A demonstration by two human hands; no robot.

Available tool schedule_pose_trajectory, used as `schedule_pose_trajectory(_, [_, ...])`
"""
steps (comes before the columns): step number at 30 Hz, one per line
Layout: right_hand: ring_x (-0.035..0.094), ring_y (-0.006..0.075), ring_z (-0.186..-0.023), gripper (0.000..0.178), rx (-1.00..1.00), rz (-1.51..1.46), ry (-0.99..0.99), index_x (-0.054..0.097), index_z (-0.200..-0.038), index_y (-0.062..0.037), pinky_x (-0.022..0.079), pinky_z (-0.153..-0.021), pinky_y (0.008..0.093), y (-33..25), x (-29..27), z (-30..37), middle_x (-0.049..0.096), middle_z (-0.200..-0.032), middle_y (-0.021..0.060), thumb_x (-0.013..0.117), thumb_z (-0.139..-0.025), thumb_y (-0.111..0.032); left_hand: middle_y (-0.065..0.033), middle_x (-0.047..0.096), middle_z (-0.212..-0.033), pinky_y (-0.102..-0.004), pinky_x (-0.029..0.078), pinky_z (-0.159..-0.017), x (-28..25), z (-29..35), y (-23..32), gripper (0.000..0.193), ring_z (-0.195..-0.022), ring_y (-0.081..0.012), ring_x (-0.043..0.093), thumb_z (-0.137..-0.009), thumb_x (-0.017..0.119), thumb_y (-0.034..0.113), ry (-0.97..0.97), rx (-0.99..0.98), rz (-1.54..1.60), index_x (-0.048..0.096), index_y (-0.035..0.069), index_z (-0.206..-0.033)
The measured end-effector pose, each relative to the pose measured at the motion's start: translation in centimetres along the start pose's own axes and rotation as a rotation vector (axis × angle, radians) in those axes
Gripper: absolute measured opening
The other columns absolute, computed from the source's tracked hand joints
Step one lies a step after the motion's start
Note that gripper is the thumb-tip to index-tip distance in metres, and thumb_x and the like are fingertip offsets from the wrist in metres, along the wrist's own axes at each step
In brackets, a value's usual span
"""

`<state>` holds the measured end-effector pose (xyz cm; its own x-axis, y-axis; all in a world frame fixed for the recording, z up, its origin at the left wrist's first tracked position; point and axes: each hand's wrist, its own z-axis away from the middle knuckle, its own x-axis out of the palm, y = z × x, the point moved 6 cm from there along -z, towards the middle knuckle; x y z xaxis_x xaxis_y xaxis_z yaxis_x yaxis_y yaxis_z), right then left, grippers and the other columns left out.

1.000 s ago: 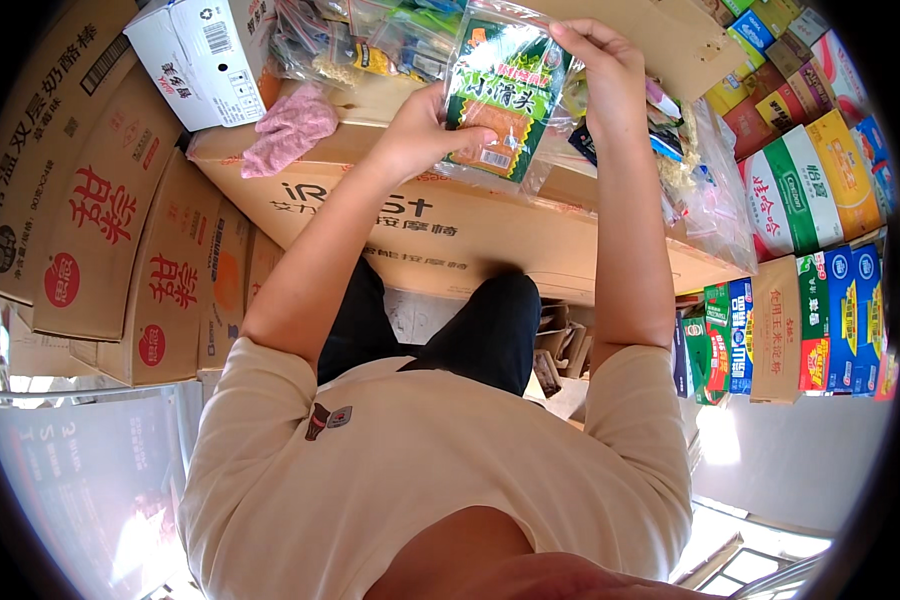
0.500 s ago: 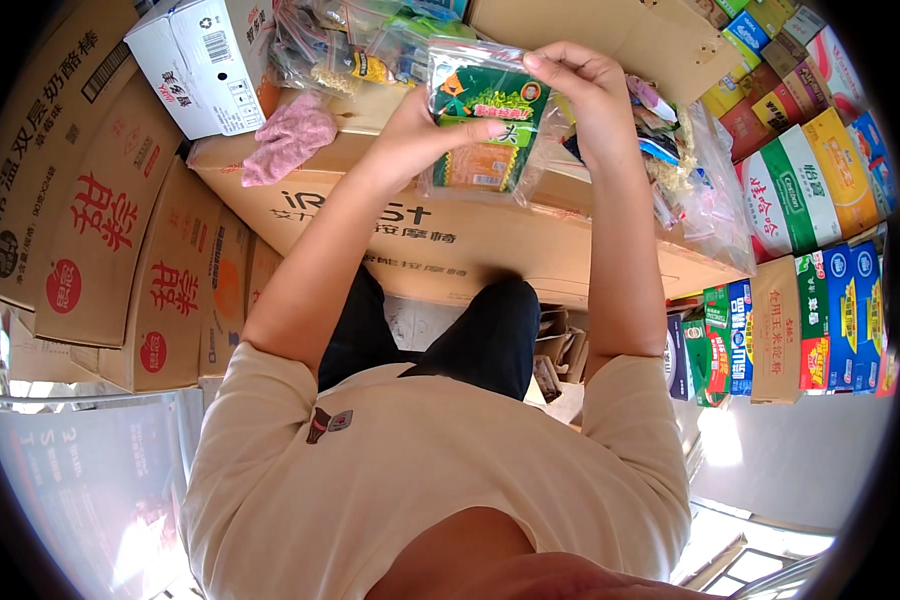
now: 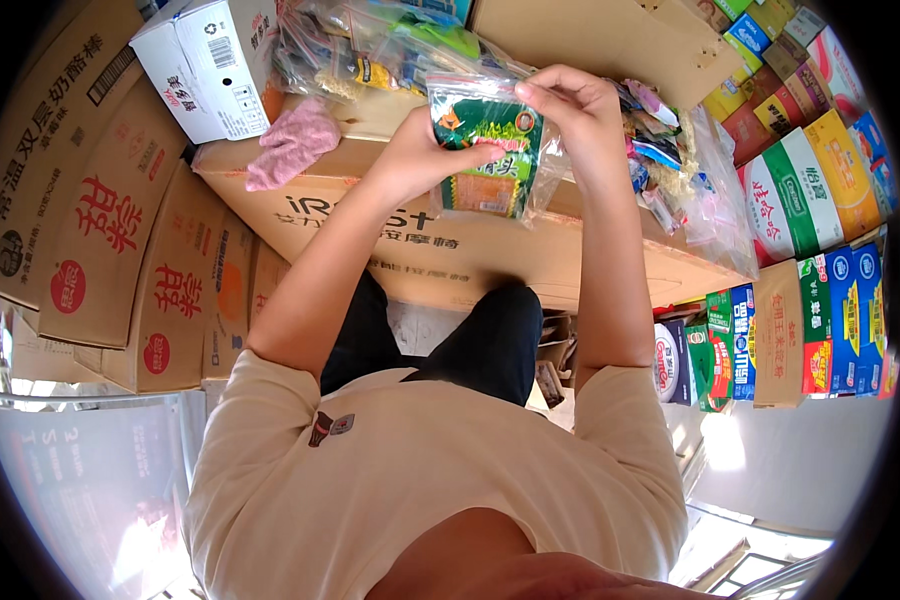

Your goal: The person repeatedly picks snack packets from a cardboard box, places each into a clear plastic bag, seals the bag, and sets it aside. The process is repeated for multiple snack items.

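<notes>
A green snack packet point(image 3: 482, 192) with an orange lower panel sits inside a clear zip bag point(image 3: 470, 84), held upright above the large carton. My left hand point(image 3: 422, 158) is closed round the bag's left side, its thumb lying across the packet's front and its other fingers hidden behind. At the bag's upper right corner, my right hand point(image 3: 574, 103) pinches the clear plastic near the zip edge between thumb and fingers.
Below my hands lies a large brown carton point(image 3: 365, 215). On it are a pink cloth point(image 3: 292, 143), a white box point(image 3: 205, 75), bagged packets point(image 3: 345, 62) and more clear bags with packets point(image 3: 685, 170). Brown cartons point(image 3: 100, 200) stand left; colourful boxes point(image 3: 810, 190) are stacked right.
Both hands have come slightly down and nearer to me with the bagged packet. My right hand's pinch has shifted a little along the bag's top corner.
</notes>
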<state>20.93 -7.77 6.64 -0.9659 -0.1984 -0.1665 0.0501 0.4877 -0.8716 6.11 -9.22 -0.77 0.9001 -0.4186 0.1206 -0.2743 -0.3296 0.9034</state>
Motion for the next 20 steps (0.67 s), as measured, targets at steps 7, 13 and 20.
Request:
schedule_pose_trajectory(7, [0.058,0.0067,-0.071,0.013,0.064,-0.022,-0.049,0.068,-0.081,0.0007,0.046,-0.069,0.0217,0.3,0.8,1.7,0.067,-0.077,0.0025,0.072,-0.083,-0.011,-0.0065,0.07,-0.099,-0.0262,0.054,-0.078,-0.1,1.4,1.7,0.026,-0.088,-0.0095,0.065,-0.084,0.072,0.006,0.154,0.062,0.129,0.065,-0.001,-0.109])
schedule_pose_trajectory(13, [0.056,0.0055,-0.072,0.011,0.012,0.018,-0.048,0.066,-0.082,0.0,0.044,-0.067,0.0211,0.9,1.5,2.4,0.064,-0.076,0.0001,0.07,-0.086,-0.01,-0.006,0.071,-0.092,-0.0251,0.054,-0.072,-0.1,2.0,2.5,0.018,-0.08,-0.009,0.065,-0.085,0.071,0.005,0.233,0.102,0.045,0.067,-0.002,-0.101])
schedule_pose_trajectory(20, [0.062,0.0091,-0.074,0.011,-0.047,0.011,-0.021,0.068,-0.082,-0.0001,0.049,-0.073,0.0243,0.4,1.5,2.7,0.067,-0.078,0.0029,0.072,-0.084,-0.01,-0.0065,0.072,-0.09,-0.0252,0.054,-0.071,-0.4,2.0,3.2,0.017,-0.08,-0.0092,0.066,-0.086,0.07,0.007,0.262,0.133,-0.046,0.068,-0.001,-0.101])
